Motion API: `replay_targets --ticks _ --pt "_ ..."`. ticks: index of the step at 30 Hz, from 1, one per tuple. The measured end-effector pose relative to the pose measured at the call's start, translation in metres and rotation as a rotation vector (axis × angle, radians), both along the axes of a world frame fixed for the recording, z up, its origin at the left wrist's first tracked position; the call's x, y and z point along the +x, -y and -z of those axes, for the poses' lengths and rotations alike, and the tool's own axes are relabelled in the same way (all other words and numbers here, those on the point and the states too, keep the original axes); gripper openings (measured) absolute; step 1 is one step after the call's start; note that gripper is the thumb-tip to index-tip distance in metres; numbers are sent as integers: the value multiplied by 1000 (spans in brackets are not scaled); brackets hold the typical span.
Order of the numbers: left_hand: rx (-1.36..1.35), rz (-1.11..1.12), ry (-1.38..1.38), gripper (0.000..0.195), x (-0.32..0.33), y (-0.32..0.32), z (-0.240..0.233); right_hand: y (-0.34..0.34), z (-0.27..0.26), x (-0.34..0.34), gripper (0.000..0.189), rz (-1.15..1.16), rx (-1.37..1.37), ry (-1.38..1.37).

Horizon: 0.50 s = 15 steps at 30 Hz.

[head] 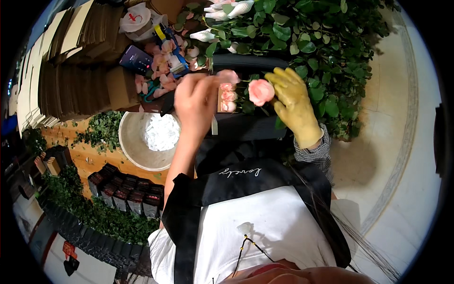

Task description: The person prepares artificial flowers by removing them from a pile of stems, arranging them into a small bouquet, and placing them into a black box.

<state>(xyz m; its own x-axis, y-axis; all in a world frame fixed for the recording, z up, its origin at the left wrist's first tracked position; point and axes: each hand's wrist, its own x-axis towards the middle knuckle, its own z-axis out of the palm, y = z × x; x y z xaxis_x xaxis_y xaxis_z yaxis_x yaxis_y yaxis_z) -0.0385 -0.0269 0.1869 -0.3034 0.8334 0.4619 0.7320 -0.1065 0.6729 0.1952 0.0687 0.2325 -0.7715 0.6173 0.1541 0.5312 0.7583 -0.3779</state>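
My left hand (198,96), bare and motion-blurred, is over the left end of a row of small pink roses (228,96); whether its fingers pinch anything cannot be told. Just beside its fingertips is a blurred pink bloom (228,76). My right hand (289,96), in a yellow rubber glove, has a larger open pink rose (261,92) at its thumb and fingers, raised above the leaves; its stem is hidden. The row of roses lies by a cardboard piece, between dark padded edges (252,62).
Leafy rose stems (330,64) are heaped at right, with white net-wrapped blooms (241,9) at the top. Stacked cardboard (78,81), a phone (136,59), loose petals (166,80) and teal-handled scissors (150,91) are at upper left. Below them stands a bucket (129,149) of white pieces.
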Motion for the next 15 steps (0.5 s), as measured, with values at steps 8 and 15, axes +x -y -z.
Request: replay_targets --ticks 8,15 --pt "-743 19 93 30 -10 61 89 5 29 -30 51 171 170 167" --pt "-713 110 463 24 8 26 110 27 27 -35 25 101 -331 206"
